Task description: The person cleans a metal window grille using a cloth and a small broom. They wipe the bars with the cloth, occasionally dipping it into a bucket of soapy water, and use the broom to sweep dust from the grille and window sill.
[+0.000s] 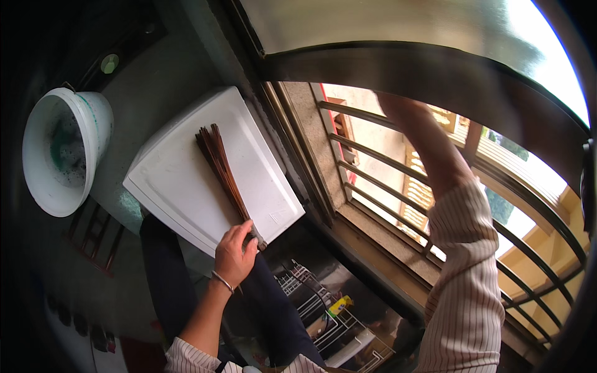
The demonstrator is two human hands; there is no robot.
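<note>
A bundle of thin brown sticks (223,172), like a bamboo brush, lies along the flat top of a white box-shaped unit (186,182). My left hand (235,254) pinches its bound grey end between thumb and fingers, at the near edge of that top. The splayed end points away from me. My right arm (433,144) reaches up in front of the metal window bars (373,151). Its hand is hidden behind the dark frame of a window pane (382,70), so its fingers cannot be seen.
A white bucket (105,126) with foamy greenish liquid stands at the left. Below the window, a white wire rack (322,312) holds a yellow packet (339,305). The window sill (373,238) runs along the right. My dark-trousered legs (275,303) are close to the white unit.
</note>
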